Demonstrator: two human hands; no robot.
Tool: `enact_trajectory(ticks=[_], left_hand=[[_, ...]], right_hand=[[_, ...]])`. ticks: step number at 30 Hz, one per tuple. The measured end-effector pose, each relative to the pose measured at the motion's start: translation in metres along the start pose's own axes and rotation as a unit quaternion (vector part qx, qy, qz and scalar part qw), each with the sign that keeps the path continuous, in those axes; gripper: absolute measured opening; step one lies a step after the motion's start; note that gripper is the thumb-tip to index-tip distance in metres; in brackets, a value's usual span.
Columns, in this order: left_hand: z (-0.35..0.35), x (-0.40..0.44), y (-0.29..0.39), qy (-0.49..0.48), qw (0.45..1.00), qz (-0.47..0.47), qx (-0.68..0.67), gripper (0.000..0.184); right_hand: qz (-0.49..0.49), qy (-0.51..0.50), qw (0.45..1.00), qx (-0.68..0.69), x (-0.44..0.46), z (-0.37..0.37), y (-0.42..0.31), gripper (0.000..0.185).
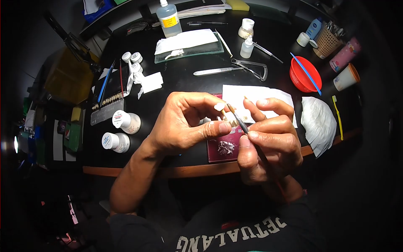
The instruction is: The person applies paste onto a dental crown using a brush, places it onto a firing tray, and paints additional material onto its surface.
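Between its thumb and forefinger, my left hand (180, 122) pinches a small cream-coloured dental piece (226, 118). A slim brush (261, 155) with a dark red handle is held in my right hand (275, 143). The brush tip points up and left, close beside the small piece; whether they touch is unclear. Both hands are over a dark red tray (216, 153), which has crumpled white scraps (226, 147) on it. Behind the hands lies a white paper sheet (268, 94).
Two white-capped jars (126, 122) stand left of my left forearm. A red bowl (300, 75) with a blue stick is at the right, near a crumpled white cloth (319, 124) and yellow toothbrush (337, 117). A glass slab (189, 52), metal caliper (256, 69) and bottle (168, 21) lie farther back.
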State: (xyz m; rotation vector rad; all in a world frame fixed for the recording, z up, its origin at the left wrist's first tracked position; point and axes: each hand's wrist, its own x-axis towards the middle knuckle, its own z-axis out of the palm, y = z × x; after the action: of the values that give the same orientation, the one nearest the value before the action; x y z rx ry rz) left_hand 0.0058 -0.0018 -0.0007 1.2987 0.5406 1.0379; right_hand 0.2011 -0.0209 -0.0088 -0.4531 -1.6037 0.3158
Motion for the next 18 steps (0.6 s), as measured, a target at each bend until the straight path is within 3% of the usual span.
enact_trajectory(ticks=[15,18], left_hand=[[0.0004,0.0004,0.0007,0.000,1.000,-0.005,-0.003,0.027],[-0.0002,0.0001,0.0001,0.002,1.000,-0.008,-0.005,0.027]], right_hand=[[-0.002,-0.001,1.000,-0.003,-0.0014,0.0011,0.0000,0.025],[-0.008,-0.053,0.998,-0.021,0.0007,-0.0030,-0.0025,0.026]])
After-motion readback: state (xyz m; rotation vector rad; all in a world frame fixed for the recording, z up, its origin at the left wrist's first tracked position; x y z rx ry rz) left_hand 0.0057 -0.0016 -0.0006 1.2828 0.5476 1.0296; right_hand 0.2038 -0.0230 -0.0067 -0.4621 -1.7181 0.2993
